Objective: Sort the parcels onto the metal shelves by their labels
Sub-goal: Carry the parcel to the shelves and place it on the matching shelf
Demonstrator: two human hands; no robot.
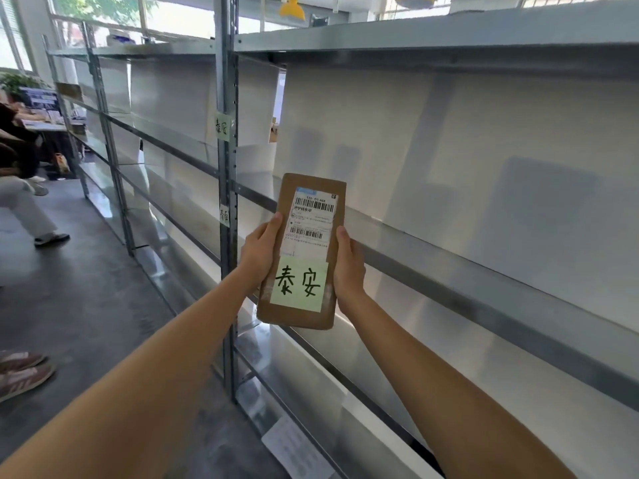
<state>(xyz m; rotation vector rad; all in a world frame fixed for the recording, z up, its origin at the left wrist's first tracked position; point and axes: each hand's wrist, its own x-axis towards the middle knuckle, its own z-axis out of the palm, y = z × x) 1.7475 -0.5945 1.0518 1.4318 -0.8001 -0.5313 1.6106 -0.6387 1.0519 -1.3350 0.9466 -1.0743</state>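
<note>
Labelled parcel (301, 251) between both hands (258, 252)

A flat, brown, rectangular cardboard parcel (304, 250) stands upright near the middle of the view, its long axis running from 6 to 12 o'clock and leaning slightly toward 1 o'clock, its face turned to the camera. A white printed shipping label with barcodes (313, 221) covers its upper half, and a pale green sticky note with black handwritten characters (299, 284) sits at the 6 o'clock end of that face. Behind it, from 9 round to 3 o'clock, run the grey metal shelves (484, 281), with small green handwritten tags (223, 126) on the upright post at about 10 o'clock of the parcel.
</note>
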